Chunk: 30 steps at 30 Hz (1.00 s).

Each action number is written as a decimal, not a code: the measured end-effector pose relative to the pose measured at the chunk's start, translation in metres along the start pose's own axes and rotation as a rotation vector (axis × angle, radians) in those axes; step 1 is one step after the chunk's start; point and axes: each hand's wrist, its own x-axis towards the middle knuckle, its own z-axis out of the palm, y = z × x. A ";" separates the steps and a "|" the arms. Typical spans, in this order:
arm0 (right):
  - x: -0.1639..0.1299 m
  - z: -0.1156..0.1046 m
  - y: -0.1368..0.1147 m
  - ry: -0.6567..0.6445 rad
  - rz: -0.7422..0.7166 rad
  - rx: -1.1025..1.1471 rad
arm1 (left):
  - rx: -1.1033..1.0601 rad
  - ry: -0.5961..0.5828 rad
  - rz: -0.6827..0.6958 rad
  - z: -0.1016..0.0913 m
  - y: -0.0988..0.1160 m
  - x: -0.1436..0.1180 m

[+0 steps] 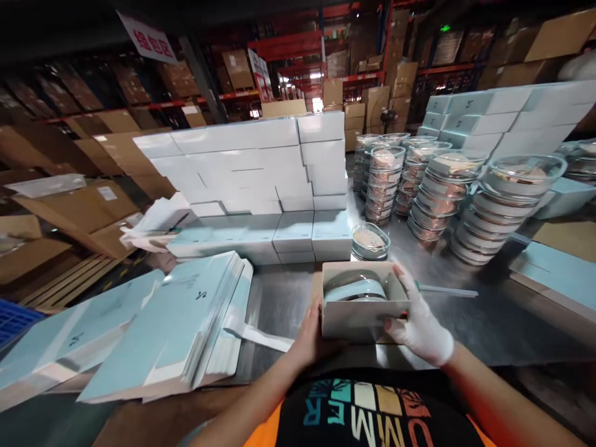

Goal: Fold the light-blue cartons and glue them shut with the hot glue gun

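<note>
Both hands, left hand (pixel 311 338) & gloved right hand (pixel 419 323), grip open pale box (pixel 363 316) w/ round lidded container (pixel 356 288) inside.

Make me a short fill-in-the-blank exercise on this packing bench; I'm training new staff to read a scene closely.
1. Both hands hold a small open box with a round ____ inside.
2. Only the ____ hand wears a white glove; the other hand is bare.
3. The flat blue sleeves lie to the person's ____.
4. The lidded bowls stand in ____ on the metal table.

Missing words: bowl; right; left; stacks
</note>
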 end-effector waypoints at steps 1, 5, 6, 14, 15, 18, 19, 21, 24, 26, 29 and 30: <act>-0.011 0.015 0.006 0.020 0.008 0.000 | -0.009 0.029 0.038 -0.002 0.002 -0.001; -0.022 0.053 0.005 0.069 0.123 0.197 | 0.021 0.141 0.310 -0.010 0.023 0.004; -0.018 0.056 0.000 0.058 0.191 0.296 | 0.059 0.132 0.399 -0.012 0.030 0.007; 0.020 0.080 -0.020 0.322 0.512 0.418 | 0.104 0.306 0.625 -0.010 0.035 0.016; 0.022 0.080 -0.018 0.335 0.486 0.402 | 0.143 0.305 0.643 -0.011 0.031 0.015; 0.030 0.060 -0.007 0.184 0.421 0.296 | 0.298 0.279 0.621 -0.019 0.024 0.014; 0.032 0.047 -0.001 0.120 0.420 0.180 | 0.319 0.312 0.605 -0.023 0.024 0.014; 0.031 0.018 0.014 -0.040 0.505 -0.179 | 0.310 0.424 0.580 -0.030 0.026 0.016; 0.017 -0.014 0.036 -0.439 0.825 -0.608 | 0.255 0.516 0.566 -0.036 0.032 0.022; 0.002 -0.023 0.047 -0.583 0.983 -0.620 | 0.215 0.526 0.555 -0.037 0.037 0.027; -0.020 -0.029 0.056 -0.425 1.071 -0.417 | 0.149 0.543 0.494 -0.035 0.045 0.035; -0.025 -0.031 0.057 -0.356 1.087 -0.329 | 0.120 0.547 0.461 -0.034 0.049 0.037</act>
